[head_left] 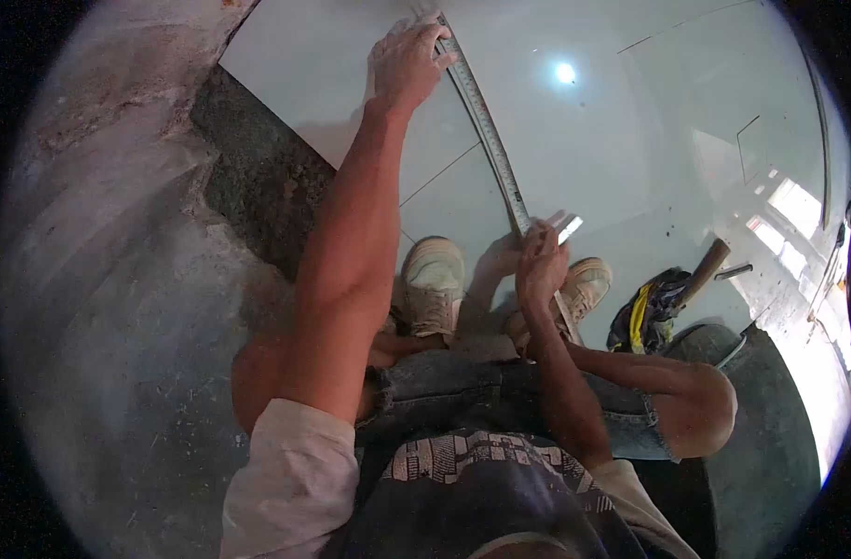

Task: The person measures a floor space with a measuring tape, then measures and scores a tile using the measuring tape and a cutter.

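- Left hand (411, 61) pinching the steel ruler (490, 140) far out, right hand (542, 265) curled round it closer in!
- Between the grips, ruler's across the floor tile (574, 149); placement looks done, reading or marking perhaps left.
- Graduations too small; nearer the body, shirt print (481, 454) illegible.

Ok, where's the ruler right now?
In the head view, the ruler slants over the pale floor, upper middle, with the left hand near its far end and the right hand lower, by the shoes.
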### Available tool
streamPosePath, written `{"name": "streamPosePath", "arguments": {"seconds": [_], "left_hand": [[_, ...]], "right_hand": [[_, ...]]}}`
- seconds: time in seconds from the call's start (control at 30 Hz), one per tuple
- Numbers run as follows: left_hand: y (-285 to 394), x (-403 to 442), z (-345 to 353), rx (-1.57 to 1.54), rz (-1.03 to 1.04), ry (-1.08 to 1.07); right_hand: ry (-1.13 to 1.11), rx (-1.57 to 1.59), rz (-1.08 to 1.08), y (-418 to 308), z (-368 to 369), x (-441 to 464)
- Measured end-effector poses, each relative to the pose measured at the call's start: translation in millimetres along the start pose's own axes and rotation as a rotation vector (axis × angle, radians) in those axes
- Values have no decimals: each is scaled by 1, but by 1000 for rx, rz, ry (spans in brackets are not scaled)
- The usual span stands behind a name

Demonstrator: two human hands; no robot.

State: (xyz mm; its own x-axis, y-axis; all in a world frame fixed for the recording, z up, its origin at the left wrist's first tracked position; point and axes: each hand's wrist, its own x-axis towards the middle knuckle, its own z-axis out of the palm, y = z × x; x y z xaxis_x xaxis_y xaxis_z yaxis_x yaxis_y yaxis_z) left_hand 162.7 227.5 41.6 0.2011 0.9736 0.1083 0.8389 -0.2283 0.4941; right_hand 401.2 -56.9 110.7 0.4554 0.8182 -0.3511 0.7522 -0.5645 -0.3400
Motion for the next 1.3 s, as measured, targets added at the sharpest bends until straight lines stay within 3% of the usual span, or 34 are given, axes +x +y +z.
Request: {"name": "streamPosePath", "arguments": {"seconds": [0.13, 0.27, 0.37, 0.5, 0.6, 0.67, 0.83, 1.0, 1.13, 1.3], "left_hand": [[-3, 0, 5, -7, 9, 28], [5, 1, -1, -14, -38, -23], [3, 1, 6, 6, -59, -34], [3, -1, 6, 73, 12, 51], [8, -1, 1, 67, -12, 21], [10, -2, 0, 75, -19, 18], [12, -2, -2, 17, -53, -28], [16, -4, -4, 7, -105, -51], [19, -2, -11, -32, -143, -99], [13, -3, -4, 27, -108, -86]], "right_hand": [[121, -35, -122, -25, -12, 17], [88, 288, -345, -84, -32, 39], [-77, 528, -349, -135, -22, 52], [-117, 736, -150, -166, 38, 60], [-7, 825, -70, -184, 80, 65], [78, 824, -27, -204, 88, 63], [-57, 1003, 258, -229, 75, 74], [-30, 1051, 91, -215, 78, 77], [-168, 1049, 207, -214, 59, 61], [-157, 1065, 151, -195, 78, 42]]}}
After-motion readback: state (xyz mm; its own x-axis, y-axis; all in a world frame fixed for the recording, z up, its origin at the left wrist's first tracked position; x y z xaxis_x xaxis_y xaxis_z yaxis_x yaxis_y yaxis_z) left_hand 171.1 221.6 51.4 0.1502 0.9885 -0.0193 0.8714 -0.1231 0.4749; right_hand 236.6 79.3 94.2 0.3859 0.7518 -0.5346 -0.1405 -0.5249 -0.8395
